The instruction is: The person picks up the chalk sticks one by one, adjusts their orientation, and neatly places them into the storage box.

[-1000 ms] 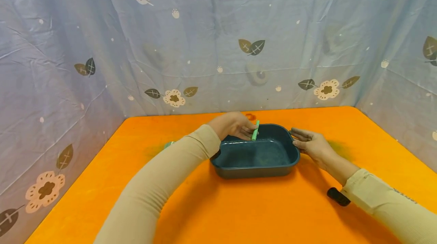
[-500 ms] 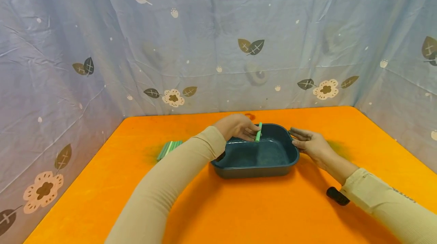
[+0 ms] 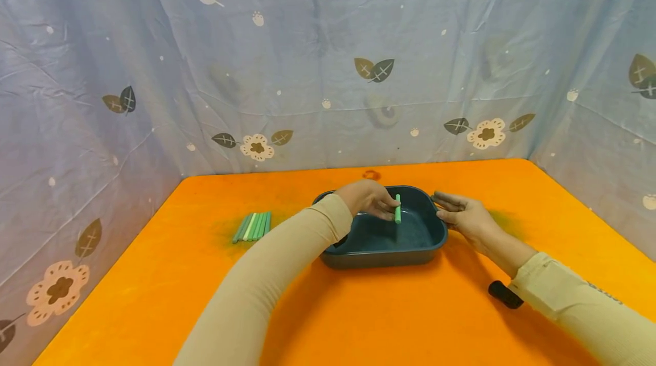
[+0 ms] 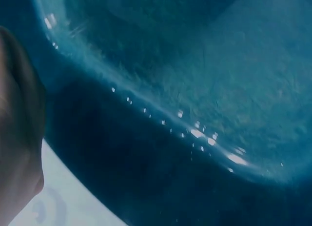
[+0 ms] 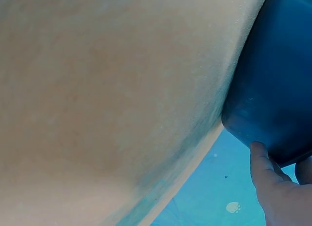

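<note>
In the head view my left hand (image 3: 373, 201) reaches over a dark blue-green tub (image 3: 381, 260) and pinches a green chalk stick (image 3: 397, 209) between thumb and fingers. The stick stands nearly upright above the tub's floor. Only the edge of my left hand (image 4: 19, 128) shows in the left wrist view, and the chalk is out of sight there. At the tub's right end, my right hand (image 3: 468, 221) rests with fingers extended against the rim. The right wrist view has a fingertip of my right hand (image 5: 280, 192) at the tub's outer wall (image 5: 273, 89).
Several chalk sticks (image 3: 252, 227), mostly green with one paler, lie side by side on the orange table (image 3: 389, 320) left of the tub. A black object (image 3: 505, 294) sits by the right sleeve. Patterned curtains (image 3: 307, 70) enclose the table's back and sides.
My left hand has moved slightly right and toward me with the chalk, which now points more upright. The row of chalk sticks has come out from behind the left sleeve. The right hand stays put.
</note>
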Demonstrator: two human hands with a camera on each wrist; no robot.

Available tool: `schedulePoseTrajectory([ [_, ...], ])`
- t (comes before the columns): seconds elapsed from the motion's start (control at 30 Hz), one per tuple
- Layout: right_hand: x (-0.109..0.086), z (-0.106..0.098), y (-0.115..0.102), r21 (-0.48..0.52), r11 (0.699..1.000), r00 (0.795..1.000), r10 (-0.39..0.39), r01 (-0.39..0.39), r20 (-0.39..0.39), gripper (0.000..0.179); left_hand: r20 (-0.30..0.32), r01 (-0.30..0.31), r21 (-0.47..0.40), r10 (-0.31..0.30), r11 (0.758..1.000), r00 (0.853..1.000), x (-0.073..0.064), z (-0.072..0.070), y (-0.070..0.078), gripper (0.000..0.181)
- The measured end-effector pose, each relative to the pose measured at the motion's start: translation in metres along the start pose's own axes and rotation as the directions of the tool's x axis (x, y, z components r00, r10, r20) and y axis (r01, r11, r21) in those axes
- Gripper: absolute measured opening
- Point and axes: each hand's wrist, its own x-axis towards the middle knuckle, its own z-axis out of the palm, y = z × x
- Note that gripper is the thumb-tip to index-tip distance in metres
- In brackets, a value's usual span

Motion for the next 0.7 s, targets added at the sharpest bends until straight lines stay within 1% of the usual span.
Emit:
schedulePoseTrajectory([
  [0.07,0.0,0.001,0.0,-0.001,1.0,1.0,-0.001,0.001,-0.004,0.057,0.008,0.022,0.013,-0.022,1.0,1.0,0.061,-0.005,-0.005,0.02],
  [0.1,0.0,0.0,0.001,-0.003,1.0,1.0,-0.004,0.004,-0.004,0.057,0.021,0.034,0.035,-0.035,0.999,0.999,0.088,-0.007,-0.007,0.019],
  [0.13,-0.001,0.0,0.001,-0.002,1.0,1.0,-0.003,0.003,-0.005,0.057,0.036,0.05,0.054,-0.052,0.997,0.998,0.11,-0.008,-0.008,0.019],
  [0.2,-0.001,0.0,0.002,-0.007,1.0,1.0,-0.004,0.004,-0.005,0.058,0.048,0.07,0.083,-0.074,0.994,0.996,0.134,-0.006,-0.01,0.019],
  [0.23,-0.001,-0.001,0.002,-0.01,1.0,1.0,-0.002,0.002,-0.004,0.057,0.057,0.077,0.095,-0.082,0.993,0.995,0.134,-0.004,-0.01,0.019],
  [0.27,-0.002,-0.001,0.002,-0.016,1.0,1.0,-0.001,0.001,-0.003,0.057,0.056,0.084,0.085,-0.089,0.993,0.994,0.127,0.0,-0.01,0.018],
  [0.33,-0.002,0.0,0.001,-0.024,1.0,1.0,0.002,-0.002,-0.004,0.057,0.057,0.096,0.066,-0.1,0.993,0.993,0.089,0.008,-0.008,0.019],
  [0.4,-0.002,0.001,0.001,-0.032,0.999,1.0,0.006,-0.006,-0.009,0.057,0.045,0.096,0.037,-0.098,0.995,0.994,0.031,0.019,-0.005,0.021],
  [0.43,-0.002,0.002,0.0,-0.034,0.999,1.0,0.007,-0.008,-0.01,0.057,0.043,0.1,0.022,-0.101,0.995,0.994,-0.002,0.024,-0.003,0.022],
  [0.47,-0.002,0.002,0.0,-0.035,0.999,1.0,0.009,-0.009,-0.011,0.056,0.032,0.097,0.01,-0.097,0.995,0.995,-0.028,0.029,-0.003,0.024],
  [0.5,-0.002,0.002,0.0,-0.037,0.999,1.0,0.01,-0.01,-0.013,0.056,0.03,0.095,0.017,-0.095,0.995,0.995,-0.053,0.032,-0.001,0.024],
  [0.53,-0.002,0.003,0.0,-0.039,0.999,1.0,0.012,-0.012,-0.013,0.056,0.033,0.099,0.013,-0.099,0.995,0.995,-0.066,0.034,-0.001,0.022],
  [0.57,-0.002,0.003,-0.001,-0.042,0.999,1.0,0.012,-0.013,-0.014,0.056,0.031,0.106,0.011,-0.106,0.994,0.994,-0.07,0.035,0.0,0.021],
  [0.6,-0.002,0.003,0.0,-0.044,0.999,1.0,0.012,-0.012,-0.012,0.056,0.03,0.11,0.01,-0.111,0.994,0.993,-0.06,0.035,-0.002,0.018],
  [0.63,-0.002,0.003,0.0,-0.045,0.999,1.0,0.01,-0.011,-0.01,0.056,0.03,0.116,0.008,-0.117,0.993,0.993,-0.043,0.033,-0.004,0.014],
  [0.7,-0.002,0.003,0.0,-0.047,0.999,1.0,0.01,-0.01,-0.008,0.056,0.034,0.132,0.011,-0.132,0.991,0.991,0.012,0.029,-0.009,0.009],
])
